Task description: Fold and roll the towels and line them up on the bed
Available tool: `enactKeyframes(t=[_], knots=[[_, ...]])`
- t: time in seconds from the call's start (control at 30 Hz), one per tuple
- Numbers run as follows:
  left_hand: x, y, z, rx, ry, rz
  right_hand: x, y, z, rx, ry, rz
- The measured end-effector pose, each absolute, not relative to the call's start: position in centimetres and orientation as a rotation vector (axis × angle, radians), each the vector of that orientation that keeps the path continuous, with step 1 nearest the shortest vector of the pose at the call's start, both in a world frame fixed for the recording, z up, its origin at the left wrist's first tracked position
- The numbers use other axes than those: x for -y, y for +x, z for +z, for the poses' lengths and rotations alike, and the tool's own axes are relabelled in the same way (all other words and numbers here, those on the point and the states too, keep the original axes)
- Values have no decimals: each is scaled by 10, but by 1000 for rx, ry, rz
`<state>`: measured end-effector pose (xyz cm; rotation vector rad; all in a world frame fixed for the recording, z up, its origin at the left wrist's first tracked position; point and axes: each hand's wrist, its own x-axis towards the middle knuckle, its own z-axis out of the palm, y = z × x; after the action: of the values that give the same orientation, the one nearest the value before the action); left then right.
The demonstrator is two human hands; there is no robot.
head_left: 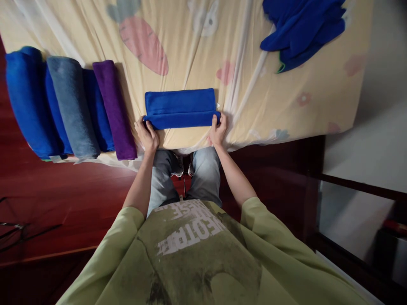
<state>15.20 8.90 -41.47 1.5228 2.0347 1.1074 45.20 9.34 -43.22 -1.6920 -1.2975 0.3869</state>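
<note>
A folded blue towel (180,108) lies on the yellow patterned bed sheet (197,51), close to the near edge. My left hand (146,134) grips its near left corner with curled fingers. At the near right corner, my right hand (218,130) pinches the towel the same way. The near edge of the towel is doubled over into a thick fold between my two hands.
Several rolled towels lie side by side at the left: a blue one (27,99), a grey-blue one (72,108) and a purple one (114,108). A heap of loose blue cloth (302,29) sits at the far right. Red wooden floor (47,186) lies below the bed edge.
</note>
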Motion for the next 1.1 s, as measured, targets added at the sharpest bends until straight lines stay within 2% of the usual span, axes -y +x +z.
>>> enactKeyframes(t=[0.57, 1.1], knots=[[-88, 155, -413, -2033, 1531, 1101, -96, 451, -440, 1230, -1719, 432], [-88, 152, -419, -2123, 1629, 1084, -96, 449, -431, 1293, -1701, 289]])
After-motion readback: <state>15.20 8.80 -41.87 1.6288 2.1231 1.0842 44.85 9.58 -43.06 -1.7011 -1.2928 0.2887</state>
